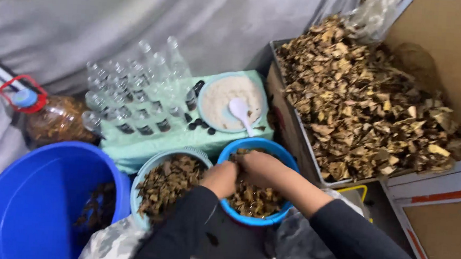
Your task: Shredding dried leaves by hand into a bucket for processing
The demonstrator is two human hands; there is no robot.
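Note:
My left hand [221,177] and my right hand [260,168] meet over a blue bowl [279,151] filled with brown dried chips. Both hands are curled with fingers pressed into the chips, and whatever they grip is hidden. Just left of it stands a pale blue bowl [149,170] with the same dried chips. Dark sleeves cover both forearms.
A large cardboard box [298,149] heaped with dried chips sits at the right. Behind the bowls, a pale green stand [188,135] carries several small clear bottles [137,96] and a plate of white powder [232,100] with a spoon. A big blue tub [32,203] and a capped jug [47,117] stand left.

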